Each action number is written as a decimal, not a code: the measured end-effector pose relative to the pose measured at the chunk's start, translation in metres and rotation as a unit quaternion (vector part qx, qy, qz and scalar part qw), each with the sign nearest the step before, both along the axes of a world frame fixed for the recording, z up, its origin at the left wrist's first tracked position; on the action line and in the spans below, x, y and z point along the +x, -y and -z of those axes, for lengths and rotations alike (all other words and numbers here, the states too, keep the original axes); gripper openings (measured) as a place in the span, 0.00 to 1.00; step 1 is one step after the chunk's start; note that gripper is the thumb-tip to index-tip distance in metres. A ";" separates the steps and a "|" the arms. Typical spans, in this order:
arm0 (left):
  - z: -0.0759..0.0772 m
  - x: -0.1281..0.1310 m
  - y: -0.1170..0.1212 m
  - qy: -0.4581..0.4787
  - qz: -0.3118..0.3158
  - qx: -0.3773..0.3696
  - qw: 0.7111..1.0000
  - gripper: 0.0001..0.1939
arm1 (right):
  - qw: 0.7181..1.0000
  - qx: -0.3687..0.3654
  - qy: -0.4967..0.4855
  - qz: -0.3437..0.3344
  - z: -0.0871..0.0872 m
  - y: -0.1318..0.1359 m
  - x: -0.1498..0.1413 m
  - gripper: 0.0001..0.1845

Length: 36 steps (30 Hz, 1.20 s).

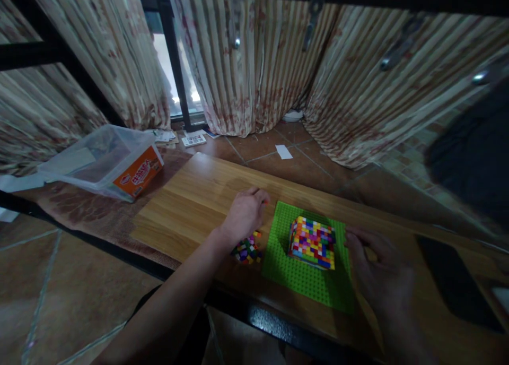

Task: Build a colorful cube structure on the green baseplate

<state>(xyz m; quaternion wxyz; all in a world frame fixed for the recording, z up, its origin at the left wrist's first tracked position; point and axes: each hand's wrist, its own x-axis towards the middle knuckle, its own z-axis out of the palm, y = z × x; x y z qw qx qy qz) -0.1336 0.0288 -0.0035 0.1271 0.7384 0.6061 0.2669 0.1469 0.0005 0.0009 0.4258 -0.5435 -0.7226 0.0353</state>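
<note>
A: Where is the left hand (244,212), and what does it do?
B: It is above the bench (202,182), between the loose bricks (248,252) and the far left corner of the green plate (284,277). Its fingers are closed together, and a small orange piece (267,200) shows at the tips. I judge that it is pinched there, because such a little thing needs only the fingertips.
A: And the right hand (379,272)?
B: It is at the right edge of the plate, with the fingers bent. I cannot tell if it grips or touches the edge; this side is rather dark. Perhaps it is placed there to steady the plate.
A: Where is the colourful brick block (312,243)?
B: It is on the plate, between the two hands. I think this position makes it easy to reach from both sides.
A: Why are the loose bricks beside the plate?
B: They lie in a small heap just to its left, under the left wrist, probably so that this hand has a short way. The clear plastic box (139,173) is farther left, on a brown cloth (79,206).
</note>
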 end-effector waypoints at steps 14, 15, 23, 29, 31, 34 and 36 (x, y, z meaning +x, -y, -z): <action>-0.007 0.041 0.035 0.296 0.145 -0.014 0.944 0.15 | 0.984 -0.082 -0.040 -0.156 -0.012 0.013 -0.058 0.13; -0.007 0.042 0.036 0.294 0.143 -0.013 0.945 0.17 | 0.983 -0.079 -0.026 -0.162 -0.012 0.013 -0.060 0.13; -0.007 0.045 0.039 0.236 0.118 0.024 0.964 0.18 | 0.987 -0.031 -0.010 -0.156 -0.008 0.011 -0.065 0.09; -0.005 0.052 0.041 0.255 0.090 0.039 0.962 0.15 | 0.991 -0.001 -0.034 -0.127 -0.011 0.016 -0.070 0.09; -0.003 0.050 0.040 0.246 0.095 0.041 0.964 0.14 | 0.993 -0.012 -0.040 -0.110 -0.012 0.016 -0.067 0.10; -0.002 0.044 0.038 0.211 0.087 0.043 0.973 0.11 | 0.996 -0.023 -0.045 -0.071 -0.015 0.011 -0.053 0.14; -0.002 0.039 0.036 0.194 0.074 0.044 0.977 0.11 | 0.998 -0.022 -0.046 -0.045 -0.016 0.007 -0.040 0.14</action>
